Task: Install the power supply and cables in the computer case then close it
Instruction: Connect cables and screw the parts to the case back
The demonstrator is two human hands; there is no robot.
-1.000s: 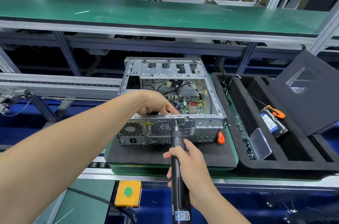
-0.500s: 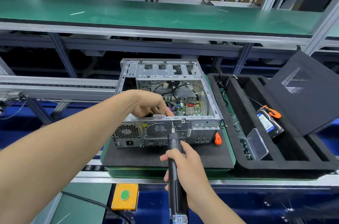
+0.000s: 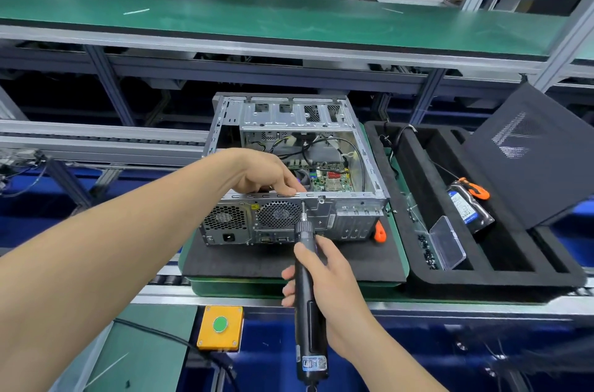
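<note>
The screwdriver (image 3: pixel 307 279) is kept gripped by the right hand (image 3: pixel 331 279), the computer case (image 3: pixel 350 218) pressed under the left hand (image 3: pixel 260 173) fingers; fastening is judged unfinished.

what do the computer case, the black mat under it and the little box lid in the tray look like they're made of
Computer case: bare sheet metal, probably steel, dull silver; punched vents and folded edges.
Black mat: looks like dense foam, matte, with a thick soft edge; possibly rubber.
Box lid: clear glossy plastic; the tray shows through it.
</note>
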